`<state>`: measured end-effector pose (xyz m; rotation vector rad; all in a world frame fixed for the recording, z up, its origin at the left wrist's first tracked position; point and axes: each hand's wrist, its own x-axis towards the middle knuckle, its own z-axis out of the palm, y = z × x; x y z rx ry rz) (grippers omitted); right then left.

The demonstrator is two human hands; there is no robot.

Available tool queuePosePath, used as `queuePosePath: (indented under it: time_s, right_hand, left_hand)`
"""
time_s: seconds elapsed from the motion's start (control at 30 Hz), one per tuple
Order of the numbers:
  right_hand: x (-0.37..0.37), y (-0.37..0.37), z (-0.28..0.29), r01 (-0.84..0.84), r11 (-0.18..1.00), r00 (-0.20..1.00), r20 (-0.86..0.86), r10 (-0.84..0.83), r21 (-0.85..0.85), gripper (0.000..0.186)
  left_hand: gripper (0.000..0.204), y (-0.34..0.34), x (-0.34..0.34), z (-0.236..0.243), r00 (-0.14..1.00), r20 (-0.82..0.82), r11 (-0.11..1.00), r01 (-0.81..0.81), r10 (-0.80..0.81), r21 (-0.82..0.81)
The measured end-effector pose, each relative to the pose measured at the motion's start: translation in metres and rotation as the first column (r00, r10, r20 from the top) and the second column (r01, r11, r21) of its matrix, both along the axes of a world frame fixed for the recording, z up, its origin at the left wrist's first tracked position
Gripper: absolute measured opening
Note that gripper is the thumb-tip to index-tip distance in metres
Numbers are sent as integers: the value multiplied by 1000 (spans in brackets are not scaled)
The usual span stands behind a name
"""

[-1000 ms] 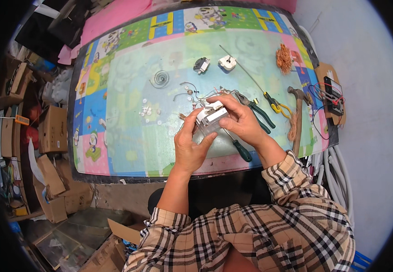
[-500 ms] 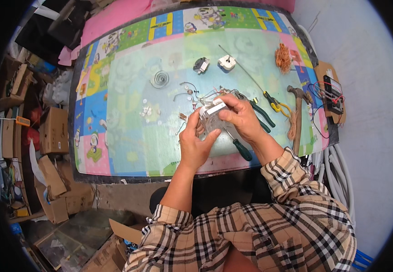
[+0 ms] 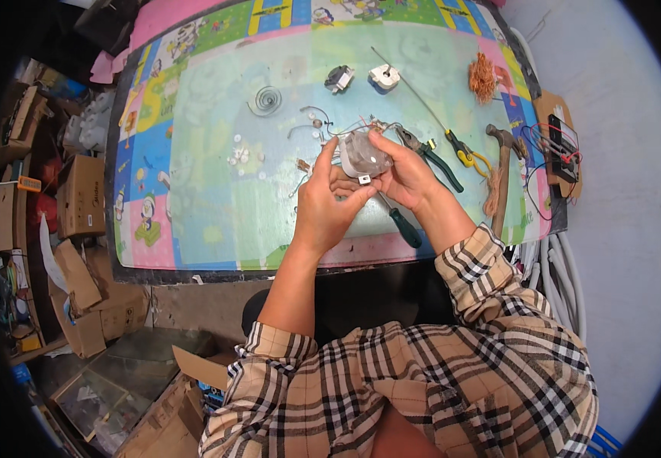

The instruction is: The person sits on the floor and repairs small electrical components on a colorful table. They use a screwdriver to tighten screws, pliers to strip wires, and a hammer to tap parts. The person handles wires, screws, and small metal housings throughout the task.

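Observation:
Between both hands, above the near middle of the table, is a translucent plastic housing (image 3: 366, 155) with a small white tab at its near edge. My left hand (image 3: 330, 195) grips its left side, fingers curled beneath and thumb near the tab. On the right side, my right hand (image 3: 409, 177) holds it with the fingers closed around it. What is inside the housing cannot be made out. Just beyond lie thin wires with small parts (image 3: 319, 122). A green-handled screwdriver (image 3: 404, 227) lies below my right hand, its shaft partly hidden.
Green-handled pliers (image 3: 439, 164), yellow-black pliers (image 3: 464, 153) and a hammer (image 3: 504, 168) lie to the right. Copper wire (image 3: 482, 80) is at the far right. Two small white-and-black units, one a timer-like block (image 3: 384, 78), lie farther back. A coiled spring (image 3: 265, 100) and white bits (image 3: 240, 153) lie left.
The plastic housing has been turned over in my hands, so a rounded clear face shows instead of the white strip. The whole view has shifted slightly.

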<state>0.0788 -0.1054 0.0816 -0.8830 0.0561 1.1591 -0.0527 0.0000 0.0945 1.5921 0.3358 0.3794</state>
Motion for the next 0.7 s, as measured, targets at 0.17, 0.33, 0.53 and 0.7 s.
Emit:
queuePosePath:
  time_s: [0.17,0.33,0.53,0.7]
  right_hand:
    - [0,-4,-7,-58,979,991,110,81,-196,36]
    - [-12,5,7,-135,914,917,302,261,-382,45]
    - [-6,3,16,-230,889,883,299,362,-396,62]
    - [-6,2,9,-258,888,872,304,384,-380,55]
  left_hand:
    - [74,5,1,-6,997,-72,981,4,-18,-192]
    - [59,9,5,-11,968,-249,905,-129,26,-406]
    - [41,22,6,-19,959,-276,676,-247,66,-694]
    - [40,22,4,-24,951,-298,713,-263,79,-650]
